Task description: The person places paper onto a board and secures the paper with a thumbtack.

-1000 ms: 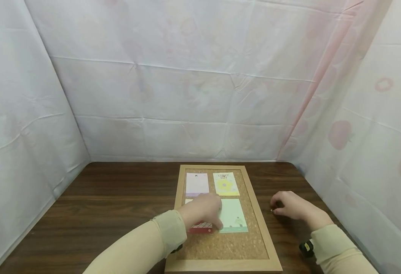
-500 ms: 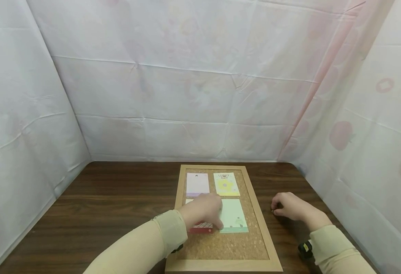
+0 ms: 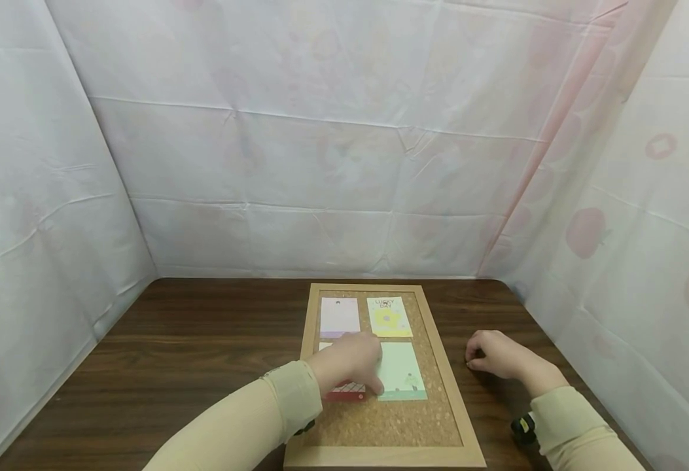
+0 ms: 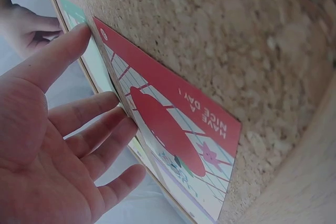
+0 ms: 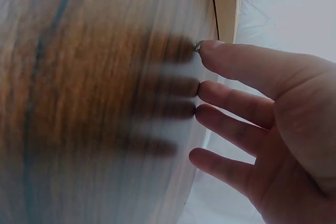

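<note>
My left hand (image 3: 347, 360) lies over the lower cards on a framed corkboard (image 3: 397, 428). Its thumb and fairly straight fingers touch down around the edge where the red "Have a nice day" card (image 4: 168, 124) meets the mint-green card (image 3: 400, 369). From above, the hand hides most of the red card. To the right of the board, my right hand (image 3: 500, 356) is down at the dark wood table. A small shiny metal thumbtack (image 5: 197, 47) shows at the tip of its thumb, where it is pinched; the index finger is mostly hidden behind the thumb.
Higher on the board are a lilac-edged card (image 3: 339, 317) and a yellow "Lucky Day" card (image 3: 388, 317), each with a small dark spot near its top. The board's light wood frame (image 3: 459, 405) stands between the hands. White printed sheets (image 3: 320, 163) enclose the dark table (image 3: 220, 340).
My right hand's fingertips have drawn slightly closer together at the thumbtack, which showed brighter from above a second ago. The left hand stays in place on the cards.
</note>
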Motion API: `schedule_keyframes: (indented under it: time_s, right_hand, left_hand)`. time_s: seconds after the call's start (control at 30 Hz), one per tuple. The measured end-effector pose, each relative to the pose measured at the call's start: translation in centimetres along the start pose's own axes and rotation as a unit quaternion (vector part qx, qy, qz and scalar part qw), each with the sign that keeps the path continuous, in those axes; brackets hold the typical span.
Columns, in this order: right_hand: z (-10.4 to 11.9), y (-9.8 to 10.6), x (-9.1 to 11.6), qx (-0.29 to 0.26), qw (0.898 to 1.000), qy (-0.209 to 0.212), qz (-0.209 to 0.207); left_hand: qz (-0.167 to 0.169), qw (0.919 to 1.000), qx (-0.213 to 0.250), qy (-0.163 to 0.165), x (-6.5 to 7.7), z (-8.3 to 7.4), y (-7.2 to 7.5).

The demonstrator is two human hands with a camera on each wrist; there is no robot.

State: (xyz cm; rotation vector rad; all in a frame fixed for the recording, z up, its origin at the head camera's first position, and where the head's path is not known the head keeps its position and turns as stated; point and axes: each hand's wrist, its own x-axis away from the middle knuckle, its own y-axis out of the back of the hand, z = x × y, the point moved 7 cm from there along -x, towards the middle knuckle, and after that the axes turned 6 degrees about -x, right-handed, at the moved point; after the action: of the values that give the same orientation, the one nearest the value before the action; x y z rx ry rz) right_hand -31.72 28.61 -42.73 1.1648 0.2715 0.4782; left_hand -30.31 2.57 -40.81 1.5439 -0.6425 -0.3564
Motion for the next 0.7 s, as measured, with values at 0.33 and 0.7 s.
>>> schedule_keyframes:
  time_s: [0.33, 0.7]
  right_hand:
    - [0.0, -0.1, 0.0, -0.003, 1.000, 0.016, -0.004]
    - [0.2, 1.1, 0.1, 0.004, 0.996, 0.052, -0.076]
  left_hand:
    - [-0.003, 1.0000, -0.002, -0.007, 0.0, 0.0, 0.1]
    - [-0.004, 1.0000, -0.001, -0.006, 0.1, 0.0, 0.0]
